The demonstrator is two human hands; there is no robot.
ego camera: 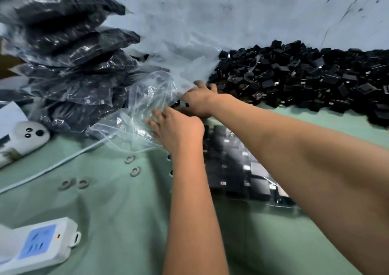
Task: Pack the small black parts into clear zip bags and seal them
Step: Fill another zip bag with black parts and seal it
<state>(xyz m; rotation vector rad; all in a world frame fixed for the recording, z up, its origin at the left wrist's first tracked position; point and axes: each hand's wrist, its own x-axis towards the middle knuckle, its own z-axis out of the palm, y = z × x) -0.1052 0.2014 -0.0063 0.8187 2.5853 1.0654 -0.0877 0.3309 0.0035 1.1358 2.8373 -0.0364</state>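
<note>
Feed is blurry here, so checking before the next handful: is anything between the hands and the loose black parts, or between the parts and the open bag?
Nothing visible does. The right hand already rests at the pile edge, the left hand is on the bag right beside it.

No text can be read anywhere. The white device [40,245] at the lower left carries a blue panel with dark marks, and the black parts [305,81] bear small pale labels, all too blurred to make out.
</note>
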